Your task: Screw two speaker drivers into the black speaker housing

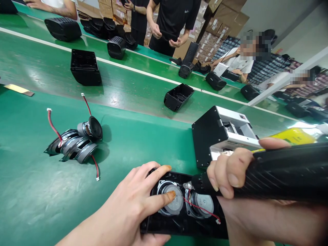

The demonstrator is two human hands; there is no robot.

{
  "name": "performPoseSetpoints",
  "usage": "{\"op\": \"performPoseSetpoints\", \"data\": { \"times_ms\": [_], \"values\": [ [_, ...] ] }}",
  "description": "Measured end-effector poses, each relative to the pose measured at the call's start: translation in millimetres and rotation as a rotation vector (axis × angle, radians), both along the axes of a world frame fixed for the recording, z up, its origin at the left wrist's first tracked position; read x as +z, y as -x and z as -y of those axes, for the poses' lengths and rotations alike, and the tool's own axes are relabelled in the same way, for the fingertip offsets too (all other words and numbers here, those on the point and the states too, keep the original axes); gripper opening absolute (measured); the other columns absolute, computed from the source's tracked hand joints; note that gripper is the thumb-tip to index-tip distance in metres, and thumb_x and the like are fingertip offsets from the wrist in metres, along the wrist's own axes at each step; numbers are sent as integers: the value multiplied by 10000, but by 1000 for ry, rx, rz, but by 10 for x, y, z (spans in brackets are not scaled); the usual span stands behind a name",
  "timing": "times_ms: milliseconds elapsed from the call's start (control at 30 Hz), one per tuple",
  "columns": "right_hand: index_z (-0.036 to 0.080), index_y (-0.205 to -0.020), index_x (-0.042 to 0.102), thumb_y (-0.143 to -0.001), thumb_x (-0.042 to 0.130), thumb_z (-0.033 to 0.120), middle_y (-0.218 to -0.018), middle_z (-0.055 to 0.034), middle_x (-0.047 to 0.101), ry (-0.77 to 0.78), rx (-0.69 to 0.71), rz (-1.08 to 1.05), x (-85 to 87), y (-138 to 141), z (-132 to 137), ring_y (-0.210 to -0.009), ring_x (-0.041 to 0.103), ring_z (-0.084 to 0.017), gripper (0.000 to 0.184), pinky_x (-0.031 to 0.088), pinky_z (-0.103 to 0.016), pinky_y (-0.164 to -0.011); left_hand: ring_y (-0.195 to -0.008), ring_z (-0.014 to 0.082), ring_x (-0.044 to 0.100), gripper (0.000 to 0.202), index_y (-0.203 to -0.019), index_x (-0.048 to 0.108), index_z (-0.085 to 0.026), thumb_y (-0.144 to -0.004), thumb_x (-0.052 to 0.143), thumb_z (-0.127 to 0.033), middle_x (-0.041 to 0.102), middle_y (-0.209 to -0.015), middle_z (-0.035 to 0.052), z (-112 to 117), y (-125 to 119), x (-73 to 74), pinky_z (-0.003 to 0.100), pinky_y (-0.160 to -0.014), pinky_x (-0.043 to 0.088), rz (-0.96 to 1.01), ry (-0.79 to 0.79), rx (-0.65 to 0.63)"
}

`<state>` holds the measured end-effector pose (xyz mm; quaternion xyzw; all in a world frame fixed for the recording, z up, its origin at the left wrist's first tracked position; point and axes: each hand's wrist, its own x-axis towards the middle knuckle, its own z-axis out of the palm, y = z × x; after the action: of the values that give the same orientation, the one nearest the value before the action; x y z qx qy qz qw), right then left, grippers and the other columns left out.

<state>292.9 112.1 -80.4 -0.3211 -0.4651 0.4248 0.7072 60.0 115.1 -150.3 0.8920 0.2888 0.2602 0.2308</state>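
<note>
A black housing [179, 223] is lying open side up at the near edge of the green table [38, 198], showing two round silver speaker drivers [203, 205] side by side, with a thin red wire [202, 209] trailing over the right one. The left hand [133, 205] is resting spread and unclenched on the housing, one fingertip pressing the left driver. The right hand [228, 174] is clamping around a black electric screwdriver [287, 171], whose tip is sitting between the drivers

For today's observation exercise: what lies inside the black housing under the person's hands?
Two speaker drivers sit side by side inside the black housing, with a red wire across the right one. The left hand and the screwdriver in the right hand cover the rest.
</note>
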Motion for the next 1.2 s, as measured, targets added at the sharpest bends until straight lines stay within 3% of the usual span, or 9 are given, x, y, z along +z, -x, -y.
{"op": "performPoseSetpoints", "data": {
  "times_ms": [133,367,600,767,933,1200],
  "values": [
    [287,-1122,718,-839,606,715,-723,-14,615,27,-38,-31,19,19,-7,-439,523,-168,525,419,-331,-391,-1423,397,422,614,-1359,628,-368,-768,782,-309,454,-1597,60,-1,6,-19,650,-1063,516,-8,7,-1],
    [307,-1094,728,-793,642,743,-720,-14,616,60,-67,-64,7,6,-12,-422,512,-172,537,404,-338,-378,-1405,392,457,570,-1343,652,-357,-788,775,-307,484,-1577,74,-29,6,54,636,-1063,530,-32,25,-10],
    [271,-1153,718,-915,616,563,-751,4,612,-45,-38,-28,-30,37,-62,-430,509,-141,390,408,-296,-388,-1410,394,456,557,-1327,665,-349,-784,778,-307,482,-1579,77,-19,0,51,639,-1068,527,-39,11,-11],
    [259,-1134,723,-918,562,731,-712,18,576,-14,-40,-18,-11,79,-68,-437,517,-136,543,439,-300,-410,-1425,382,430,625,-1360,630,-350,-759,780,-269,456,-1595,70,6,2,21,653,-1093,498,-8,-12,7],
    [264,-1177,705,-892,538,796,-722,20,592,-49,8,10,-31,65,-41,-447,527,-130,626,451,-286,-417,-1435,378,427,611,-1371,627,-336,-779,776,-307,462,-1595,73,-17,15,25,608,-1086,519,-45,-51,-19],
    [274,-1131,725,-876,623,743,-754,19,575,-10,-95,-26,-15,99,-40,-442,499,-125,544,421,-288,-406,-1419,374,437,598,-1349,635,-309,-769,775,-277,478,-1582,76,-23,11,16,585,-1084,511,-20,-63,-13]
  ]
}}
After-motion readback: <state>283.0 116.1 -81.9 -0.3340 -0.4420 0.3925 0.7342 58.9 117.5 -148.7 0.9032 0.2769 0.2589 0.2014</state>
